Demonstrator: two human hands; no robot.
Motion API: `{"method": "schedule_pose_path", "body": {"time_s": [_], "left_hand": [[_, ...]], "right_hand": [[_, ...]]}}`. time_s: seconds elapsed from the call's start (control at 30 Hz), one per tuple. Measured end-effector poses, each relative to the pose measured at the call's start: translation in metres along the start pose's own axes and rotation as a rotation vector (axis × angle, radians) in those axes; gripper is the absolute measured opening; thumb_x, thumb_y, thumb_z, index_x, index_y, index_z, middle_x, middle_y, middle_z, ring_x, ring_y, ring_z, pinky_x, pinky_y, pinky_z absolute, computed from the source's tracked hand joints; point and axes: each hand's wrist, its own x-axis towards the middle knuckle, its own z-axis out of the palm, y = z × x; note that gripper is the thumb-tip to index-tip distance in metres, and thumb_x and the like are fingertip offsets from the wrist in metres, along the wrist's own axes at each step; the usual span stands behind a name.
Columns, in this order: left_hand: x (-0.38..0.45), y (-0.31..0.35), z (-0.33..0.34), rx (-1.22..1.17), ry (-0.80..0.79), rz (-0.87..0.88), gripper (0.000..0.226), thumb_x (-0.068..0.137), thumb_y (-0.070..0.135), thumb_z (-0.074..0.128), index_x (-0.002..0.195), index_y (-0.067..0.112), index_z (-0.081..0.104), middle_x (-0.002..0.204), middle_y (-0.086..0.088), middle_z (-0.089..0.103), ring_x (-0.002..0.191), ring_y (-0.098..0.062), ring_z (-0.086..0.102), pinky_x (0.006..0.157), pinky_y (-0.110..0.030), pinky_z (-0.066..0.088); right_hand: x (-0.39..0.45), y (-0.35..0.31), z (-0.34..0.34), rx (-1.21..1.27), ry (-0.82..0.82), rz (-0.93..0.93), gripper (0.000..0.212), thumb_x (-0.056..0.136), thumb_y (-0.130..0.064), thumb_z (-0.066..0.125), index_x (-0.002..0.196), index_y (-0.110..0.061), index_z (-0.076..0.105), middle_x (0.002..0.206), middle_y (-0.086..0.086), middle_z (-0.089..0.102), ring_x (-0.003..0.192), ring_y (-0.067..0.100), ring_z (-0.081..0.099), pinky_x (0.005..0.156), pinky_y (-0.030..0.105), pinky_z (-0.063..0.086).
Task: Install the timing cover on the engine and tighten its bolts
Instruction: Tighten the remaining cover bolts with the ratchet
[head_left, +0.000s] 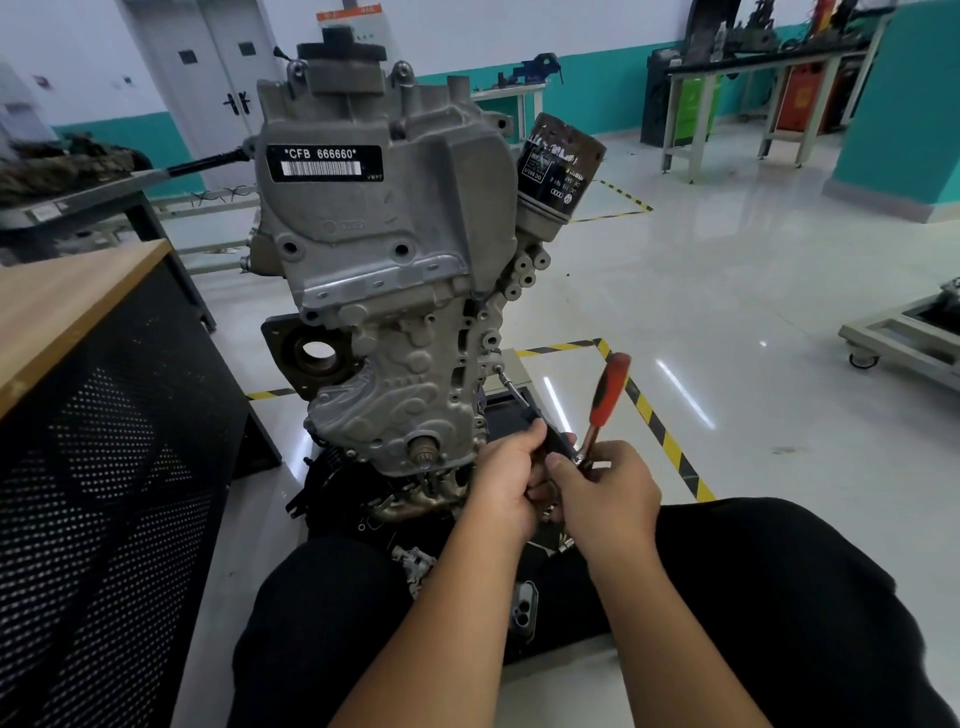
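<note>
Nearest you, your knees frame a phone (524, 612) lying on the stand below your wrists. Just beyond it, your left hand (506, 480) curls round the dark body of the extension (519, 402), and your right hand (605, 486) pinches the ratchet (605, 400) at its head, the red handle standing up and to the right. What sits between your palms is hidden; it looks like the joint between ratchet and extension, though I can't be sure.

The slim shaft runs up and left from your hands to a bolt (497, 368) on the right edge of the timing cover (400, 400), which sits against the lower front of the engine (384, 218).

The risks from here: the long extension meets the bolt at a slant, so the socket could cam off and round the head if you pull before squaring it. With both hands bunched at the near end, nothing steadies the tip. Farther right, the oil filter (558, 169) hangs clear of your swing.
</note>
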Motion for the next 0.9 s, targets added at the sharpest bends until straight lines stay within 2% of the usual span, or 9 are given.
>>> {"method": "schedule_pose_path", "body": {"time_s": [0.1,0.17,0.3,0.37,0.47,0.53,0.67,0.73,0.9], "left_hand": [[0.000,0.002,-0.001,-0.066,-0.061,-0.028,0.034,0.098,0.037,0.063,0.078,0.014,0.079,0.061,-0.002,0.053,0.032,-0.008,0.026,0.033,-0.016,0.023],[0.000,0.004,-0.001,-0.031,-0.037,0.005,0.027,0.097,0.034,0.065,0.083,0.014,0.074,0.054,-0.002,0.049,0.033,-0.009,0.029,0.034,-0.018,0.023],[-0.002,-0.001,0.002,0.017,0.047,0.067,0.025,0.097,0.028,0.067,0.080,0.010,0.074,0.089,-0.015,0.075,0.041,-0.013,0.055,0.038,-0.018,0.037],[-0.003,-0.001,0.002,0.027,0.063,0.050,0.026,0.094,0.033,0.071,0.077,0.014,0.078,0.087,-0.014,0.075,0.056,-0.020,0.062,0.047,-0.022,0.043],[-0.003,0.002,0.002,0.012,0.012,0.013,0.030,0.093,0.037,0.070,0.073,0.015,0.077,0.061,-0.004,0.054,0.040,-0.012,0.038,0.037,-0.017,0.025],[-0.004,0.002,0.001,0.035,0.006,0.035,0.027,0.096,0.031,0.067,0.079,0.013,0.076,0.050,0.001,0.049,0.034,-0.009,0.035,0.034,-0.017,0.023],[-0.006,-0.005,0.002,0.039,0.072,0.090,0.018,0.092,0.027,0.073,0.082,0.012,0.072,0.068,-0.007,0.063,0.040,-0.011,0.045,0.037,-0.017,0.029],[-0.006,-0.004,0.003,0.016,0.072,0.056,0.024,0.088,0.035,0.078,0.087,0.011,0.075,0.073,-0.008,0.065,0.041,-0.013,0.048,0.038,-0.017,0.032],[-0.006,0.003,0.001,-0.021,-0.021,-0.008,0.028,0.089,0.038,0.075,0.082,0.011,0.071,0.070,-0.007,0.058,0.032,-0.010,0.036,0.032,-0.015,0.028]], "right_hand": [[0.000,-0.006,0.000,0.500,-0.149,0.364,0.027,0.096,-0.029,0.071,0.097,-0.003,0.065,0.062,0.013,0.067,0.040,0.017,0.054,0.039,0.026,0.042],[0.001,-0.010,-0.003,0.731,-0.240,0.498,0.028,0.100,-0.030,0.066,0.102,-0.003,0.067,0.058,0.014,0.063,0.037,0.013,0.047,0.037,0.022,0.037],[0.004,0.004,0.000,0.038,-0.070,0.135,0.021,0.088,-0.026,0.079,0.090,-0.014,0.062,0.076,0.009,0.072,0.059,0.023,0.069,0.055,0.039,0.060],[0.002,0.005,0.003,0.022,-0.036,0.085,0.024,0.086,-0.030,0.080,0.090,-0.015,0.062,0.079,0.010,0.073,0.063,0.026,0.071,0.060,0.044,0.062],[0.002,-0.004,0.001,0.630,-0.181,0.414,0.028,0.097,-0.032,0.070,0.094,-0.005,0.064,0.060,0.014,0.067,0.040,0.017,0.053,0.037,0.027,0.043],[0.004,-0.006,0.000,0.852,-0.223,0.563,0.024,0.101,-0.030,0.064,0.097,-0.006,0.064,0.054,0.011,0.059,0.035,0.012,0.044,0.034,0.022,0.035],[0.004,0.007,0.003,0.070,-0.005,0.112,0.021,0.090,-0.025,0.077,0.088,-0.012,0.061,0.074,0.004,0.068,0.057,0.016,0.062,0.053,0.031,0.052],[0.001,0.008,0.007,-0.007,0.043,-0.012,0.022,0.088,-0.029,0.079,0.086,-0.017,0.061,0.077,0.001,0.068,0.062,0.012,0.063,0.054,0.029,0.050],[-0.004,-0.006,0.008,0.940,-0.239,0.561,0.026,0.101,-0.032,0.064,0.090,-0.010,0.070,0.057,0.010,0.054,0.036,0.011,0.041,0.035,0.021,0.032]]}}
